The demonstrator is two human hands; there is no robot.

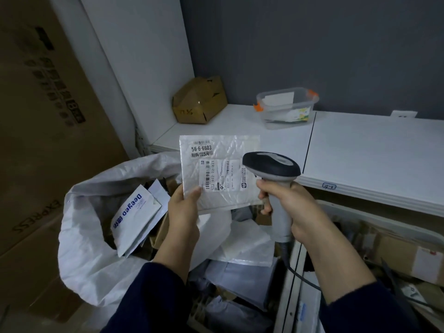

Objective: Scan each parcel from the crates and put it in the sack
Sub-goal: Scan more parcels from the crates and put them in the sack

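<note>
The parcel point(219, 174), a flat white mailer with its labels facing the camera, is held upright above the open mouth of the sack point(81, 241), in front of the shelf point(360, 150) edge. The left hand point(183, 212) pinches its lower left corner, thumb on the front. The right hand point(288, 205) is wrapped round the handle of the scanner point(272, 167), whose head sits at the parcel's right edge. A cardboard box point(199, 100) and a clear tub point(287, 108) stand on the shelf.

Sack point(81, 236) left, crate point(384, 221) right under shelf point(372, 152); box point(199, 100), tub point(287, 108) on shelf; parcel point(216, 171) left of scanner point(271, 167)
</note>
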